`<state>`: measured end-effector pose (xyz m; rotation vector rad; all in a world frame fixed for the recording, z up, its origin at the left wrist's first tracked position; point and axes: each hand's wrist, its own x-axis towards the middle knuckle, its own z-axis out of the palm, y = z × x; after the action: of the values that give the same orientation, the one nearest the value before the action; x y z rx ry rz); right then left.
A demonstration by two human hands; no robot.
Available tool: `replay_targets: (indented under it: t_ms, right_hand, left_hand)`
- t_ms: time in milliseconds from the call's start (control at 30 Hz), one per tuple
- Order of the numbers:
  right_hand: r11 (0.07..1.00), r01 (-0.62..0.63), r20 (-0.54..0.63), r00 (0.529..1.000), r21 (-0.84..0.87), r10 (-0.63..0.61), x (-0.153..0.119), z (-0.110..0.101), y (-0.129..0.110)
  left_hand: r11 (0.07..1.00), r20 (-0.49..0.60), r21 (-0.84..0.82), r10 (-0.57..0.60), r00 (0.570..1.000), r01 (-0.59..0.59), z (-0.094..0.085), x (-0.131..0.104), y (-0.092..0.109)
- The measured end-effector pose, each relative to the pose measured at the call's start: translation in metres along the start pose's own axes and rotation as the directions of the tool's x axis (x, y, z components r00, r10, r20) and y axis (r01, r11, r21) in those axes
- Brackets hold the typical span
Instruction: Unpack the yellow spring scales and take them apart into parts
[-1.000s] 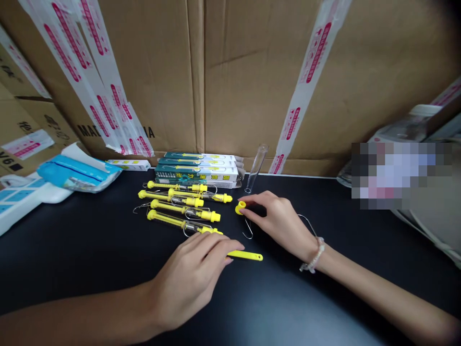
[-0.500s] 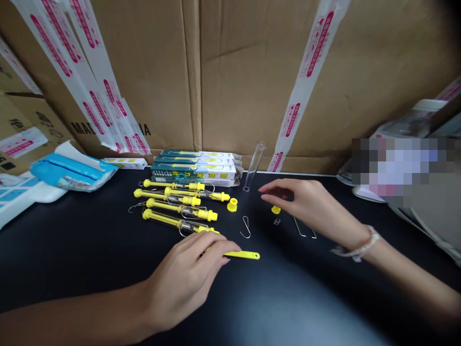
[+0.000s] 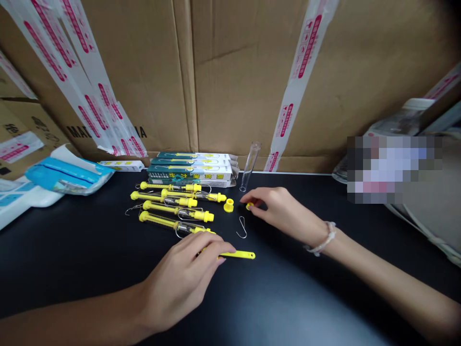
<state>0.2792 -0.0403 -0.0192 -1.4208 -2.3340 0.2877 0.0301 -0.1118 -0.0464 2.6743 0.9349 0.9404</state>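
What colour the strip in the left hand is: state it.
Yellow strip, clearest in the head view.

My left hand gripped a flat yellow strip, its holed end pointing right over the black table. In my right hand I pinched a small yellow piece (mostly hidden by my fingers). A yellow cap sat just left of those fingertips, a bent metal hook lay nearer, and a clear tube stood farther back. To the left, five spring scales lay before stacked boxes.
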Motion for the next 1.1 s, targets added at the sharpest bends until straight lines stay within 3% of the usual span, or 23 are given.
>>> replay_targets:
  t_ms: [167,300,500,733,867,967,1100]
  right_hand:
    - [0.998,0.063,-0.012,0.998,-0.001,-0.063,0.002,0.006,-0.006]
    - [0.994,0.104,-0.097,0.99,-0.013,-0.105,0.004,0.006,-0.013]
    - [0.992,0.105,-0.125,0.987,0.066,-0.096,0.012,0.018,-0.029]
    - [0.991,0.126,-0.154,0.981,0.036,-0.119,0.02,0.031,-0.041]
    - [0.992,0.119,-0.187,0.976,0.051,-0.107,0.018,0.02,-0.039]
    - [0.998,0.034,-0.234,0.972,0.052,-0.021,0.013,0.003,-0.026]
    - [0.994,-0.11,-0.052,0.993,0.001,0.11,0.007,-0.011,-0.004]
  left_hand:
    - [1.0,0.005,0.004,-0.004,1.0,0.004,-0.001,0.0,0.0]
    - [1.0,0.001,0.006,0.002,1.0,-0.002,-0.001,0.001,0.001]
    - [1.0,0.021,-0.021,-0.005,1.0,0.006,-0.001,0.0,0.001]
    - [1.0,-0.005,-0.018,0.021,1.0,-0.021,0.0,-0.001,0.001]
    - [1.0,-0.009,-0.004,0.028,1.0,-0.028,-0.001,-0.001,0.002]
    - [0.999,-0.007,-0.004,0.035,0.999,-0.035,-0.002,-0.001,0.002]
    - [0.999,0.015,-0.03,0.037,0.999,-0.037,-0.001,-0.001,0.001]
